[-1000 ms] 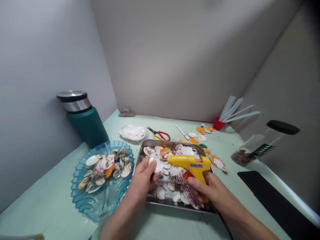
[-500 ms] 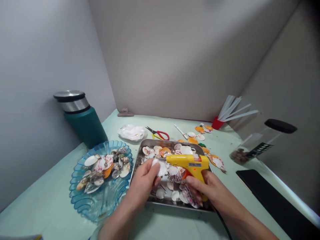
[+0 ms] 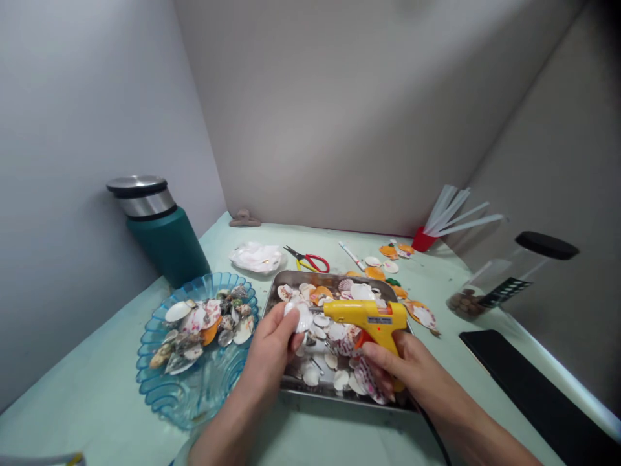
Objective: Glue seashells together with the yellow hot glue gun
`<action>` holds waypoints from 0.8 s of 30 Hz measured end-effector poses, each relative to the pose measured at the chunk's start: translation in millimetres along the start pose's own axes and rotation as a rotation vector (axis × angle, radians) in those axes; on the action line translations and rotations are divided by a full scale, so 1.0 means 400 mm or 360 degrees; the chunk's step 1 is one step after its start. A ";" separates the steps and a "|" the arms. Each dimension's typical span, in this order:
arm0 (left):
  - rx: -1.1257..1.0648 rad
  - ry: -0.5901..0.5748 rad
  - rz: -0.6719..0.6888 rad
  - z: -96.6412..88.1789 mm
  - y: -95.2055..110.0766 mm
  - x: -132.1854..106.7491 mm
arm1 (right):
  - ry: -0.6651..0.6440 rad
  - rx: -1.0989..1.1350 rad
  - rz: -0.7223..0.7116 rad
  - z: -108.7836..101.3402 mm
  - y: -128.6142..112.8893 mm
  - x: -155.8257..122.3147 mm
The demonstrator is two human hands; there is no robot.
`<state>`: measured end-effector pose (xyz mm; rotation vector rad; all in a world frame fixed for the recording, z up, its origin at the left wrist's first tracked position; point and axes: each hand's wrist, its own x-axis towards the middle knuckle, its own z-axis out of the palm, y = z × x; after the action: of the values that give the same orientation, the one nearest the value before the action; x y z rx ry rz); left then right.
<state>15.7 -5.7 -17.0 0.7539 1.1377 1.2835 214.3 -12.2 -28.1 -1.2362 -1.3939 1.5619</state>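
Observation:
Between the thumb and fingers of my left hand (image 3: pixel 272 340) is a white seashell (image 3: pixel 301 315), held above the left part of a metal tray (image 3: pixel 334 396). My right hand (image 3: pixel 405 362) is wrapped round a yellow hot glue gun (image 3: pixel 356 311) with a small red light lit on its side. The gun's nozzle points left at the shell; whether tip and shell touch I cannot make out. Many loose shells (image 3: pixel 341 380) lie in the tray under both hands. A black cord runs down from the gun's handle.
To the left are a blue scalloped plate (image 3: pixel 194 404) of shells and a teal bottle (image 3: pixel 167 246). Behind the tray lie pliers (image 3: pixel 308 260), a white bundle (image 3: pixel 257 257) and a pen (image 3: pixel 351 255). A red cup (image 3: pixel 423 240) of glue sticks and a jar (image 3: pixel 478 291) stand right.
My left hand has moved slightly left and up with the white shell. My right hand keeps the glue gun almost still.

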 end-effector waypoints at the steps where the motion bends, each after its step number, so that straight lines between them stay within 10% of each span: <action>1: 0.0014 -0.0013 -0.0007 0.000 0.000 0.000 | 0.0012 -0.0005 0.0010 0.001 -0.002 -0.001; 10: 0.0067 -0.0089 -0.0051 -0.010 -0.001 0.002 | 0.0172 -0.0202 -0.0050 -0.016 -0.001 0.001; 24: -0.0106 -0.0045 0.0452 -0.058 0.032 0.019 | 0.0543 -0.2322 -0.0671 -0.123 0.001 -0.021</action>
<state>-11.0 0.3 -14.2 0.9043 0.9843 1.5340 263.6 -4.6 -25.2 -1.6227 -2.3706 -0.1866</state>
